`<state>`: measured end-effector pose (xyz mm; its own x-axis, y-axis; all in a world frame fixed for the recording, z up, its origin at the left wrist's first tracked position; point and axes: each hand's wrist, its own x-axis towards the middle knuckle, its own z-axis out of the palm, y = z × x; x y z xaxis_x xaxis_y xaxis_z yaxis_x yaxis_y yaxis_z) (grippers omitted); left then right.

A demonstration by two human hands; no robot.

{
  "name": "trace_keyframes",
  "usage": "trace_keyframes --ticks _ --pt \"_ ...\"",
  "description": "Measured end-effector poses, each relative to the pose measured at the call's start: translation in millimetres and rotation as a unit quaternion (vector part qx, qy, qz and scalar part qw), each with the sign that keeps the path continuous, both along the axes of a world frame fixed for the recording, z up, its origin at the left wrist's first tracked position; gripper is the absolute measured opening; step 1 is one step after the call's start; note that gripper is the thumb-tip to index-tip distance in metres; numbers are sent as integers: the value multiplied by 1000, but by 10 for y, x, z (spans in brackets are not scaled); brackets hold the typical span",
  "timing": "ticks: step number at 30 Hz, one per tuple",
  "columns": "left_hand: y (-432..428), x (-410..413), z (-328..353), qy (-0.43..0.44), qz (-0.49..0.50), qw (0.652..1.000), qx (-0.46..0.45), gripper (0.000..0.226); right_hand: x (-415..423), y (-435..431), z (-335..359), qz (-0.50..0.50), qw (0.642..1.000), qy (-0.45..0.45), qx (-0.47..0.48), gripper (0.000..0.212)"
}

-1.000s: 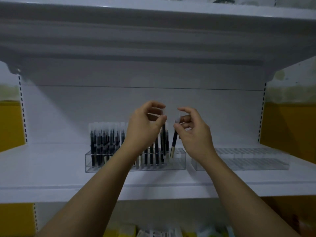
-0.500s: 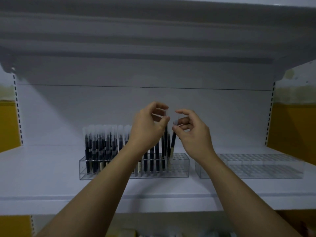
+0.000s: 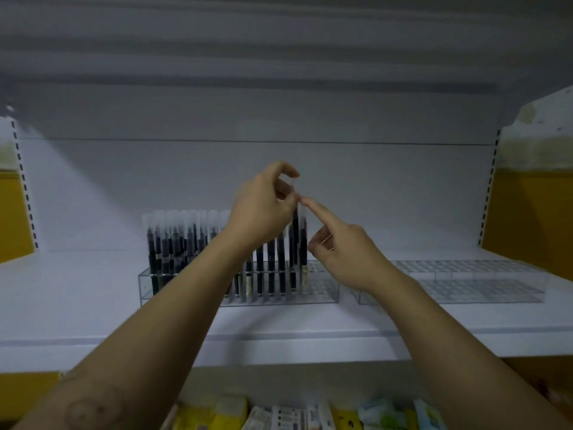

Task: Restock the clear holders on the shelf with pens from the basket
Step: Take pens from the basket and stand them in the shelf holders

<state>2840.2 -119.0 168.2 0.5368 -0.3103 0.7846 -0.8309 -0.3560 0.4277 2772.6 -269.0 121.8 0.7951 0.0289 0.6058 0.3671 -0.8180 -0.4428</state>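
A clear holder (image 3: 324, 290) stands on the white shelf (image 3: 93, 305), its left and middle slots filled with dark pens (image 3: 173, 243) with clear caps. My left hand (image 3: 263, 206) pinches the clear cap of one upright pen (image 3: 295, 228) near the row's right end. My right hand (image 3: 344, 246) points its index finger at the top of the neighbouring pen (image 3: 304, 243), which stands in a slot; its other fingers are curled and hold nothing. A second clear holder (image 3: 465, 280) sits empty to the right. The basket is out of view.
An upper shelf overhangs close above the hands. Perforated uprights flank the shelf at both sides, with yellow wall beyond. Colourful packets (image 3: 310, 417) lie on the level below, at the bottom edge.
My right hand let go of the tilted pen it pinched; that pen now stands upright in the holder, with the index finger at its top. My left hand stayed on its pen.
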Motion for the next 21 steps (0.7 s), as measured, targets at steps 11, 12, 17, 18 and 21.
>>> trace_keyframes --ticks 11,12,17,18,21 --pt "84 -92 -88 -28 12 999 -29 25 3 -77 -54 3 999 34 11 68" --pt "76 -99 -85 -29 13 999 -26 25 1 -79 -50 6 999 35 7 69" --pt "47 -85 -56 -28 20 999 -19 24 -41 -96 -107 1 999 37 7 76" --pt "38 -80 -59 -27 22 999 -20 24 -44 -99 -114 -1 999 38 12 77" --pt "8 -75 -82 -26 23 999 -25 23 -59 -90 -121 -6 999 40 4 78"
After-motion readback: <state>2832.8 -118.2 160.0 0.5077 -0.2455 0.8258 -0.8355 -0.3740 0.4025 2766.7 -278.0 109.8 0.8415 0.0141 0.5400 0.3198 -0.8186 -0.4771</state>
